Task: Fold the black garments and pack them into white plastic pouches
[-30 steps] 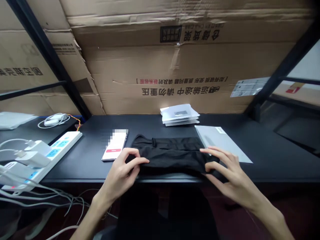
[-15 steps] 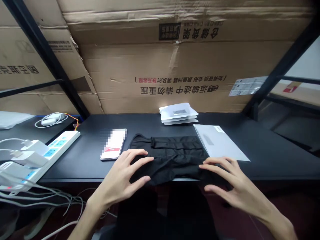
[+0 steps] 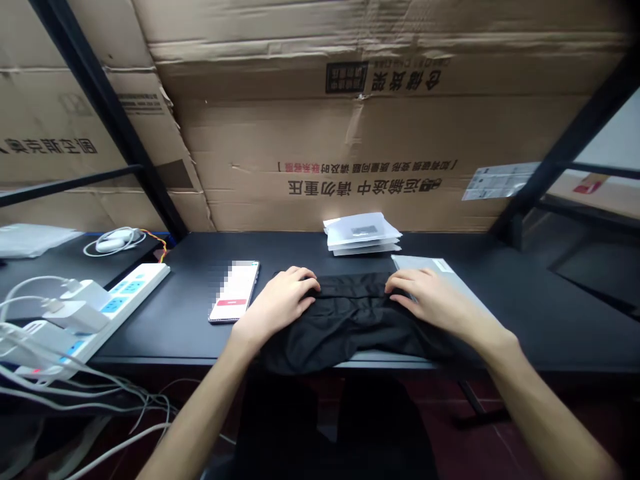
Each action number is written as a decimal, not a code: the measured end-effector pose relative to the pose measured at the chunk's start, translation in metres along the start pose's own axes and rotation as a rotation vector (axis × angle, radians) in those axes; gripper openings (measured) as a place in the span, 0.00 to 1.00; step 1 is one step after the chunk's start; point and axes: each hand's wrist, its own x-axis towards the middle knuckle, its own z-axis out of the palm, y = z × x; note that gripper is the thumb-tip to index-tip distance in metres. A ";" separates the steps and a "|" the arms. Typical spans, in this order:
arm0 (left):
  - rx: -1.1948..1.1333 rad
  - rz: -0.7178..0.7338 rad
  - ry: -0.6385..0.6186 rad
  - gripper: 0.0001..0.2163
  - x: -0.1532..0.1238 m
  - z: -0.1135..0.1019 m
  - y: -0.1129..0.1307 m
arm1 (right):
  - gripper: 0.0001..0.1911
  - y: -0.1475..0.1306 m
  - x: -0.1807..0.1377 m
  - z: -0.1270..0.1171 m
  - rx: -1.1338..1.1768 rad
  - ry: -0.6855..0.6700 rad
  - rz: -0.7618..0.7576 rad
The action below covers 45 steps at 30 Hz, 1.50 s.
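A black cloth garment lies folded on the black table, its near edge hanging a little over the front. My left hand rests on the garment's far left corner, fingers curled down onto the fabric. At the far right corner my right hand does the same with bent fingers gripping the edge. Both forearms reach in from below.
A phone lies just left of the garment. A flat grey pouch sits under my right wrist, a stack of white packets behind. A power strip with chargers and cables is at left. Cardboard boxes wall the back.
Both hands slid from the garment's near edge to its far edge and curled onto it. The fabric's near part now lies bunched toward the table front.
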 end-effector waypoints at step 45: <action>-0.148 -0.167 0.051 0.22 -0.046 0.022 0.020 | 0.39 -0.062 -0.026 0.031 0.198 -0.128 0.230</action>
